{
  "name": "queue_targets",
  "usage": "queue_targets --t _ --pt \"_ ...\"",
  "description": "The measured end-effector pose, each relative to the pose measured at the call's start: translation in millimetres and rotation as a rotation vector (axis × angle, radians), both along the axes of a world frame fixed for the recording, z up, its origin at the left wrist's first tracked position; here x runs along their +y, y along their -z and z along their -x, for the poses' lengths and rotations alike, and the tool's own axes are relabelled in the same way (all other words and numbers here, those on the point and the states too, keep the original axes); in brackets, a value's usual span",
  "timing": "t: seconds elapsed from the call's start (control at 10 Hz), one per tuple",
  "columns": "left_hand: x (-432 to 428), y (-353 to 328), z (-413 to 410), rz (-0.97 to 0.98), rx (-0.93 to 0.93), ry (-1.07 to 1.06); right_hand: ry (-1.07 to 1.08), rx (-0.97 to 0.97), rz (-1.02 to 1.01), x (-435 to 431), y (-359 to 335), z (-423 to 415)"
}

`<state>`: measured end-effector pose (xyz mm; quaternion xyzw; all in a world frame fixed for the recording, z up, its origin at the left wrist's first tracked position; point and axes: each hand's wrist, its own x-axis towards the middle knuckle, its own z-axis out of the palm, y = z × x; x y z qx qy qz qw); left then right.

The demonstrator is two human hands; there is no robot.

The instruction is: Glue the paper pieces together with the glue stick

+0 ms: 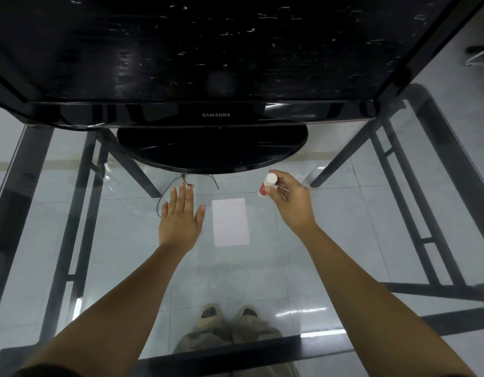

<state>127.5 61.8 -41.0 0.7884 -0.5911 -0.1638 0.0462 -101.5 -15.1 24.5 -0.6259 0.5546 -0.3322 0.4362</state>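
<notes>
A glue stick (267,184) (white cap, red body) is being gripped by the fingers of the right hand (291,202), far right of a white paper piece (230,222) lying on the glass bench (344,240). The left hand (179,216) is being held flat, fingers apart, just left of the paper.

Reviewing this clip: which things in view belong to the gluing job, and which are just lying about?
Job:
- white rectangular paper sheet, flat on the glass tabletop
- red-and-white glue stick, held in the right hand
- left hand, open, flat beside the paper

Lying about:
- black Samsung monitor on its oval stand
- thin black cable
</notes>
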Motion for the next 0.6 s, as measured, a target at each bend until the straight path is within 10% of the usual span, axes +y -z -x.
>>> queue_targets --t 0.6 --pt "-2.2 -6.8 -1.2 0.01 0.004 0.027 -0.045 0.097 -0.006 -4.3 1.3 -0.4"
